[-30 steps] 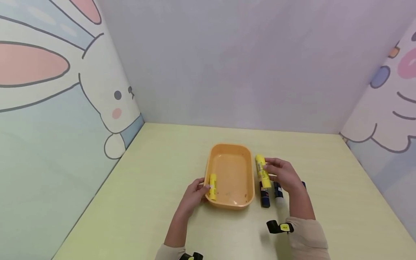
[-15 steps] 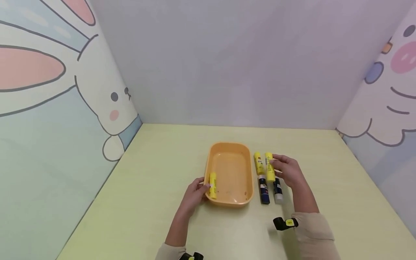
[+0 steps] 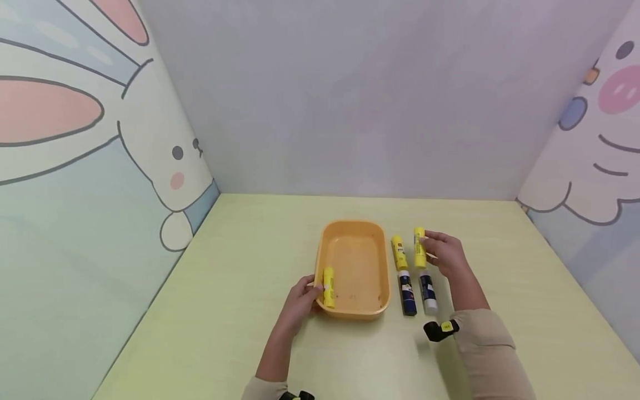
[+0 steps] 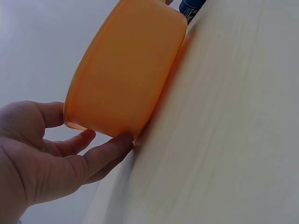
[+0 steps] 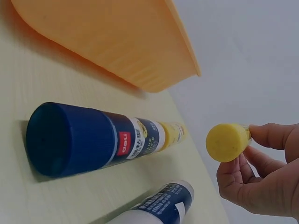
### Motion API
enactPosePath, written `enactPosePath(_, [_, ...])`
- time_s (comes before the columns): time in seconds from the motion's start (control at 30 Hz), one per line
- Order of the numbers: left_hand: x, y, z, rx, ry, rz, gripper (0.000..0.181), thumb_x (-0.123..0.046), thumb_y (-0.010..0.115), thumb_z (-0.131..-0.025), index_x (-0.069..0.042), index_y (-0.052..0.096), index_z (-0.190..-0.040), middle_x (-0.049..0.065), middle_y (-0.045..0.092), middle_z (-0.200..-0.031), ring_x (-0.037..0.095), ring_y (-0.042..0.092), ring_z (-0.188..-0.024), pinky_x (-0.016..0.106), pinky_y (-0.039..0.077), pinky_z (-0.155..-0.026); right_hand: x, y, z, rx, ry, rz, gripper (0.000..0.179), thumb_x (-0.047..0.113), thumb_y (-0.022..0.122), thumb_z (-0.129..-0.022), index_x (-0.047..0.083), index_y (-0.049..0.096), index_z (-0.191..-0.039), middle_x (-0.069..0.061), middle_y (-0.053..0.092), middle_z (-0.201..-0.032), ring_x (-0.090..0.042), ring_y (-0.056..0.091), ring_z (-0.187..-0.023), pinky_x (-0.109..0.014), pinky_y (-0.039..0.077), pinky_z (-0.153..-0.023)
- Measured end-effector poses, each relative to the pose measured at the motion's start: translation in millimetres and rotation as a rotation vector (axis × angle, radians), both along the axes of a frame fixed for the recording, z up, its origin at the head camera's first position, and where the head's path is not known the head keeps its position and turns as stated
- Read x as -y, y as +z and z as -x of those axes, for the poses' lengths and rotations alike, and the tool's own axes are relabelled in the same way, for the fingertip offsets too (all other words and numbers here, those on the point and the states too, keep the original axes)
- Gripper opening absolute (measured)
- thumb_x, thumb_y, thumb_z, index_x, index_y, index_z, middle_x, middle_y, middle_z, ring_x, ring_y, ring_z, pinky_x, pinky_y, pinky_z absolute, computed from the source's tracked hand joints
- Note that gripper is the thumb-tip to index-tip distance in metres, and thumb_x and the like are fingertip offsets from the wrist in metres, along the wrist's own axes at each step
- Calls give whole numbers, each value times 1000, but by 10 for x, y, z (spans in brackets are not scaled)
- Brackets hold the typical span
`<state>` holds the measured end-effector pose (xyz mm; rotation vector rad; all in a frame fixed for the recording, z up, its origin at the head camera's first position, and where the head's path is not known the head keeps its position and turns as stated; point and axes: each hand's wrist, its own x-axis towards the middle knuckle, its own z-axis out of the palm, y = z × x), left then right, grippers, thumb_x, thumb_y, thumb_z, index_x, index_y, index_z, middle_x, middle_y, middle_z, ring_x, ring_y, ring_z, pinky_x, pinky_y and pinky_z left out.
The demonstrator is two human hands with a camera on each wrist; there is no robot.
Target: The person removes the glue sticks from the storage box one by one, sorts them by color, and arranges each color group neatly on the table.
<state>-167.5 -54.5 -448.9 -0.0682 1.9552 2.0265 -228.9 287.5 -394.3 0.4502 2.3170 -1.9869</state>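
Observation:
My left hand [image 3: 298, 303] grips the near left side of an orange plastic tray [image 3: 353, 223]. In the left wrist view its thumb lies at the rim and other fingers touch the wall near the base. A yellow glue stick [image 3: 328, 289] lies inside, close to that thumb. Between thumb and fingers, my right hand [image 3: 446, 253] pinches another yellow glue stick [image 3: 419, 255], above the table in the right wrist view. Right of the tray, a third yellow glue stick [image 3: 399, 253] lies end to end with a navy glue stick [image 3: 407, 294]. A navy-and-white glue stick [image 3: 428, 293] lies nearby.
The pale yellow tabletop [image 3: 240, 261] meets a plain grey back wall [image 3: 340, 111]. Side walls with cartoon animals [image 3: 160, 150] stand left and right. The right forearm covers part of the table.
My right hand has moved right and away from me with the yellow glue stick, revealing the yellow one beside the tray. A dark end beside the right wrist is now hidden. My left hand stays put.

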Motion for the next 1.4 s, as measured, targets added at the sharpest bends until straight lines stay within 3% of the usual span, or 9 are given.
enactPosePath(0.17, [-13, 9, 8, -4, 1, 7, 42, -16, 50, -97, 0, 42, -135, 17, 56, -103, 25, 61, -90, 40, 52, -74, -36, -54, 116, 14, 7, 10, 55, 20, 48, -97, -2, 27, -144, -25, 33, -139, -34, 38, -123, -40, 41, -93])
enactPosePath(0.4, [-15, 9, 24, -8, 2, 20, 43, -18, 50, -97, -1, 42, -135, 17, 56, -103, 26, 61, -91, 40, 53, -74, -60, -52, 237, 102, -30, 74, 55, 13, 49, -96, 1, 28, -145, -23, 27, -144, -33, 33, -125, -43, 35, -99])
enactPosePath(0.73, [-32, 19, 1, 10, 28, 16, 44, -17, 51, -96, 0, 41, -136, 18, 56, -106, 27, 61, -92, 41, 53, -73, -81, -98, 362, 176, -47, 42, 53, 11, 54, -94, -2, 34, -141, -22, 31, -142, -26, 43, -108, -38, 41, -92])
enactPosePath(1.1, [-45, 6, 36, 26, 5, 3, 46, -14, 50, -96, 3, 38, -137, 20, 55, -108, 31, 60, -96, 44, 51, -76, -171, -241, 437, 242, -156, -49, 48, 8, 58, -91, -2, 44, -136, -21, 41, -135, -18, 51, -85, -26, 50, -68])
enactPosePath(1.23, [-48, 33, 15, 13, 11, 5, 47, -17, 52, -96, 1, 39, -137, 18, 55, -107, 27, 61, -93, 42, 52, -75, -178, -272, 438, 245, -185, -80, 47, 10, 60, -91, -1, 47, -134, -20, 45, -131, -18, 51, -80, -25, 50, -64])
enactPosePath(1.33, [-38, 154, -46, 9, 6, 13, 47, -15, 51, -96, 3, 38, -137, 20, 55, -108, 30, 60, -94, 43, 52, -76, -169, -297, 425, 233, -194, -101, 46, 11, 60, -90, -3, 48, -132, -20, 47, -129, -16, 53, -77, -25, 50, -63])
enactPosePath(1.4, [-29, 151, -53, 13, 4, 16, 47, -15, 51, -95, 4, 37, -137, 20, 55, -108, 31, 60, -94, 44, 51, -77, -170, -314, 421, 234, -196, -125, 45, 12, 61, -90, -3, 49, -131, -20, 48, -128, -16, 53, -77, -23, 49, -61])
